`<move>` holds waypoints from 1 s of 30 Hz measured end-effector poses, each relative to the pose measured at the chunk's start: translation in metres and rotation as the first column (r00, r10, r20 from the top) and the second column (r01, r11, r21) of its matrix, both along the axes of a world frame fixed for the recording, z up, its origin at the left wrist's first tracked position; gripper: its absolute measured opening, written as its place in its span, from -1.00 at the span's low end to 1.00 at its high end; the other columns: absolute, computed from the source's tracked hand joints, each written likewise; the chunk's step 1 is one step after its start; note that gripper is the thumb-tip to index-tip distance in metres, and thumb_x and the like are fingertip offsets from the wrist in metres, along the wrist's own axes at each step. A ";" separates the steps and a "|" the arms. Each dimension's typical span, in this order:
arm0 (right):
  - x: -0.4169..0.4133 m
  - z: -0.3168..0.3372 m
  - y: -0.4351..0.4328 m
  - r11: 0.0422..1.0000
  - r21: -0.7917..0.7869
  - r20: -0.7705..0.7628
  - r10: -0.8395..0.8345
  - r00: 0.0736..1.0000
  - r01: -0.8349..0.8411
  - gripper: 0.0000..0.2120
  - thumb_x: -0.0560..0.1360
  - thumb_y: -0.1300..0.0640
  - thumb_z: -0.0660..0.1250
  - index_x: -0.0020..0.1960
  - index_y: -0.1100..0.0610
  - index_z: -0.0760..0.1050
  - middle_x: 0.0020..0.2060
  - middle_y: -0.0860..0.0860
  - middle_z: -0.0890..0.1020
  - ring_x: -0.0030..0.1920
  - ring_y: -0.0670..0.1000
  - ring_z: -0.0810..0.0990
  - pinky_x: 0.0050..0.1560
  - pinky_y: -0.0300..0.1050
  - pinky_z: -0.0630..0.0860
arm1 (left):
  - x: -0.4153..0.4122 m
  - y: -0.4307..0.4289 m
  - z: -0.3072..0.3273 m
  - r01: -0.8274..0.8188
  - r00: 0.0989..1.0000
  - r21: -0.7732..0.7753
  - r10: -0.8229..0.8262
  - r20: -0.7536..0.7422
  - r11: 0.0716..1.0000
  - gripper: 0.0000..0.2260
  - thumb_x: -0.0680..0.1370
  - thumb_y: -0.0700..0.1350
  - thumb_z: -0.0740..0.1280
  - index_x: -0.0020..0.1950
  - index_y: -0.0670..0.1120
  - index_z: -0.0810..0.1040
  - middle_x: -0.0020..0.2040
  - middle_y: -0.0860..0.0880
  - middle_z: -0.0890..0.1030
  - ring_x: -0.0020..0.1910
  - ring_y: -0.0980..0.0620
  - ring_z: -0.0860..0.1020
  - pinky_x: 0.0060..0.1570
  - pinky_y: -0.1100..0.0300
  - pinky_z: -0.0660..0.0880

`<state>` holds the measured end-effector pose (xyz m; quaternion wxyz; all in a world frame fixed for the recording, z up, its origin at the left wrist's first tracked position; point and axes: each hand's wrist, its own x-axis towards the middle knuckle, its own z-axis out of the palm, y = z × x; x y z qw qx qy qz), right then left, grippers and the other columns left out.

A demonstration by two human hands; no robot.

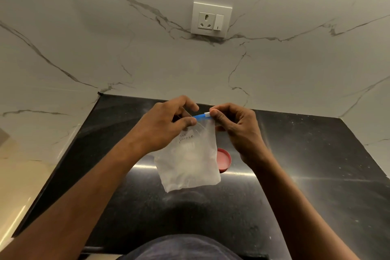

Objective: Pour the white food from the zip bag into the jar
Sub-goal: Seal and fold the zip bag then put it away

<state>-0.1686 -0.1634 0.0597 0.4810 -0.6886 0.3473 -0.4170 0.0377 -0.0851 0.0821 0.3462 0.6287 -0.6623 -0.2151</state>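
The zip bag [190, 162] hung above the black counter [295, 175], held up by both hands; the left hand [166, 126] pinched its top left corner, and the right hand [236, 129] pinched the white slider [207, 114] at the end of the blue zip strip [199, 116]; white food lay in the bag's lower part; a red lid [224, 159] showed just behind the bag on the counter; the jar could not be made out.

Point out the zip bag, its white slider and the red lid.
zip bag [190, 164]: head view, on the clear pouch's middle.
white slider [207, 114]: head view, on the tab at the blue strip's end.
red lid [224, 159]: head view, on its visible pink inside.
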 end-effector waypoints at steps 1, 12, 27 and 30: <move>0.000 -0.001 0.001 1.000 0.011 0.019 0.006 1.000 -0.006 -0.90 0.62 0.18 0.40 0.07 0.17 0.67 -0.03 0.15 0.74 -0.01 0.17 0.73 0.00 0.01 0.72 | -0.001 0.000 0.000 0.013 1.000 0.003 -0.013 0.000 1.000 -0.71 0.62 0.03 0.44 0.33 0.07 0.58 -0.01 0.11 0.71 -0.05 0.17 0.68 0.11 0.07 0.66; 0.008 0.003 0.014 0.999 -0.034 0.003 -0.031 1.000 0.031 -0.87 0.67 0.13 0.31 -0.01 0.03 0.61 -0.13 0.10 0.67 -0.14 0.07 0.67 -0.18 -0.10 0.67 | -0.013 0.005 0.010 0.010 0.985 0.037 -0.004 -0.174 0.999 -0.78 0.55 0.17 0.40 0.08 0.13 0.76 -0.09 0.15 0.75 -0.11 0.13 0.70 -0.03 0.18 0.70; -0.018 0.011 0.004 0.983 0.105 0.032 -0.152 0.988 0.148 -0.84 0.69 0.09 0.25 0.04 0.09 0.59 -0.11 0.02 0.66 -0.09 0.00 0.69 -0.12 -0.12 0.67 | 0.038 0.039 0.001 0.009 0.953 0.093 0.020 -0.301 0.996 -0.82 0.47 0.22 0.42 0.03 0.31 0.74 -0.10 0.22 0.78 -0.05 0.23 0.73 -0.01 0.22 0.61; -0.020 0.011 0.002 0.978 0.145 0.049 -0.159 0.986 0.151 -0.82 0.70 0.08 0.25 0.05 0.12 0.59 -0.11 0.04 0.66 -0.09 0.02 0.69 -0.12 -0.11 0.66 | 0.040 0.041 0.002 -0.010 0.951 0.072 0.032 -0.307 0.997 -0.83 0.47 0.21 0.42 0.03 0.33 0.73 -0.09 0.24 0.78 -0.02 0.26 0.72 -0.03 0.30 0.59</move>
